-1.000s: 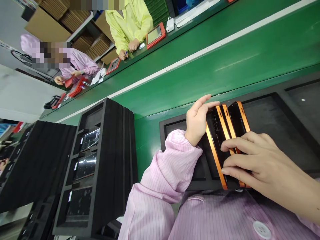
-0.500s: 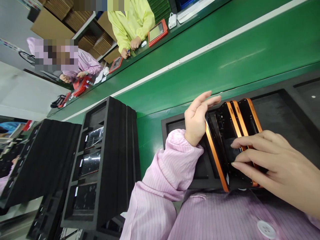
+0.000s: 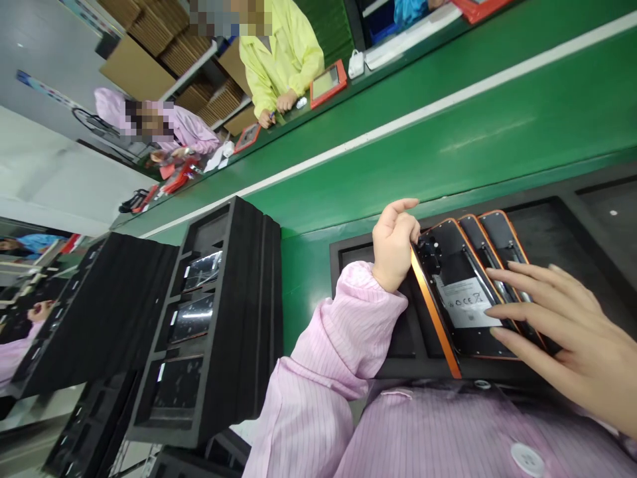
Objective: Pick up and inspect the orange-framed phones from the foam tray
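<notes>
Phones [image 3: 465,279] are leaning over a black tray [image 3: 572,265]. We are gripping the leftmost phone [image 3: 434,313] with our left hand [image 3: 392,247]; our right hand [image 3: 582,335], fingers [image 3: 532,315] spread, is touching others.

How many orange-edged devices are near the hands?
4: one device at the left hand, the labelled device beside it, two more devices near the right hand; others may be hidden.

Phones [image 3: 470,299] on tray [image 3: 552,242], tray stack [image 3: 249,318] to its L.

Bright, even light; white glare on screens [image 3: 193,318] (soft streak on green bench [image 3: 490,136] too); wide-angle stretch toward edges.
</notes>
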### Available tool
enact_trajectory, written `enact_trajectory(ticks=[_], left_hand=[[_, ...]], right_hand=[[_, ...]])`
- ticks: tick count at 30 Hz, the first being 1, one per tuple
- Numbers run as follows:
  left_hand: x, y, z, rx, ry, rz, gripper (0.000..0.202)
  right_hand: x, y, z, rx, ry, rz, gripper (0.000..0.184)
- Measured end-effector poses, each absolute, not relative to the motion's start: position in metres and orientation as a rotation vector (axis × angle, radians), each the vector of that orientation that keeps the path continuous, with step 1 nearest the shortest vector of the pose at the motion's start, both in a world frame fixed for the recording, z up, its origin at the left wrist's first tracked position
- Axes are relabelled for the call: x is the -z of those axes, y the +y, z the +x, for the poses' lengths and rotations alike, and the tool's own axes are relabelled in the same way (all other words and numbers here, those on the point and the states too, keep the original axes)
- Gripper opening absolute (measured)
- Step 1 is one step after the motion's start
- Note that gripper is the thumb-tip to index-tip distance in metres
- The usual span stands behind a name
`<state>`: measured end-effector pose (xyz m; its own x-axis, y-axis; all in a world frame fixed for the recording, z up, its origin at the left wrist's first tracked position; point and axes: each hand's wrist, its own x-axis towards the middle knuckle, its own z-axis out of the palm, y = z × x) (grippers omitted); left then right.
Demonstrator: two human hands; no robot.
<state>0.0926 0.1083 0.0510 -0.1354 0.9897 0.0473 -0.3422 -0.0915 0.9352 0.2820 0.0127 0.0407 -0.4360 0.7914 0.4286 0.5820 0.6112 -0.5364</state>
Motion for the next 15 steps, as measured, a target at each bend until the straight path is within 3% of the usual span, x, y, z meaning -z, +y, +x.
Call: enact_trajectory(ticks=[3, 7, 10, 12, 15], left_hand=[[-0.084, 0.111, 0.087, -1.654, 0.950, 1.008, 0.018], [-0.138, 0.113, 0.088, -1.918, 0.868, 1.064, 0.014], [-0.159, 0.113, 0.093, -2.051, 0.835, 1.092, 0.011], [-0.161, 0.111, 0.095, -2.131, 0.836, 1.024, 0.020], [-0.151, 0.102, 0.095, -1.949, 0.816, 0.903, 0.055]], right_hand=[[-0.050, 0.017, 0.281, -0.584, -2.084, -1.037, 0.026], [-0.077, 0.033, 0.255, -1.315, -1.932, -1.001, 0.080], [-0.099, 0.048, 0.234, -1.772, -1.730, -0.958, 0.095], [-0.109, 0.058, 0.228, -1.905, -1.610, -0.894, 0.103], [-0.117, 0.073, 0.230, -1.901, -1.536, -0.824, 0.111]])
